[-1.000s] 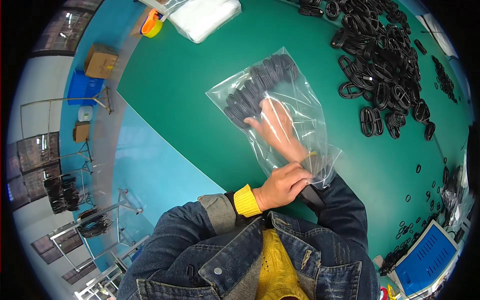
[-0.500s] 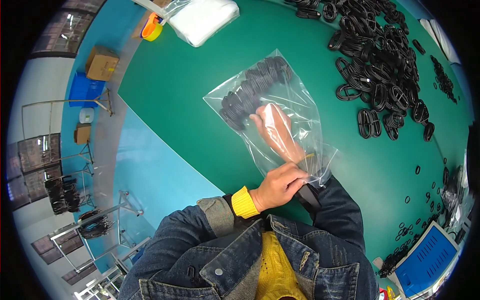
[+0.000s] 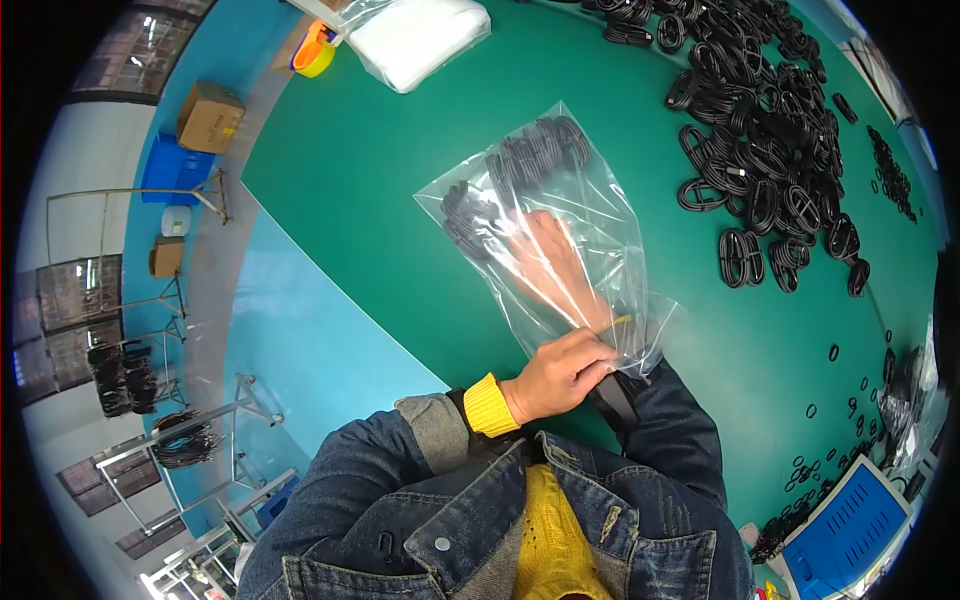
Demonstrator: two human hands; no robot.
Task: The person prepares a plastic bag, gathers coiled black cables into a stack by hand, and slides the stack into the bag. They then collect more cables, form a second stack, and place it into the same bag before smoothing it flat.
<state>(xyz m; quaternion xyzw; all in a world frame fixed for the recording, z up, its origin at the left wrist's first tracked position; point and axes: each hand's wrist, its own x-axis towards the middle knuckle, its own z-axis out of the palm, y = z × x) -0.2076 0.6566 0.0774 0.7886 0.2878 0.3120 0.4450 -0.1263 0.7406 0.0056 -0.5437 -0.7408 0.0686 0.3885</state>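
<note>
A clear plastic bag (image 3: 610, 215) lies tilted on the green table, holding black coiled cables in two groups. The larger cable group (image 3: 540, 152) is by the bag's far end; a smaller group (image 3: 467, 215) sits at its left side. My right hand (image 3: 550, 258) is inside the bag up to the wrist, by the gap between the groups. Its fingers look loosely stretched toward the coils, partly masked by glare on the plastic. My left hand (image 3: 562, 372) is closed on the bag's mouth, next to my right wrist.
A large heap of coiled black cables (image 3: 760, 150) covers the table's right side. Small black rings (image 3: 833, 353) lie scattered at the right, near a blue panel (image 3: 848, 525). A stack of clear bags (image 3: 420, 40) and tape rolls (image 3: 313, 52) are at the far left.
Inside the bag, my right hand has shifted, and its fingers look less curled. The coils have parted into two groups with a gap between. My left hand keeps its hold on the mouth.
</note>
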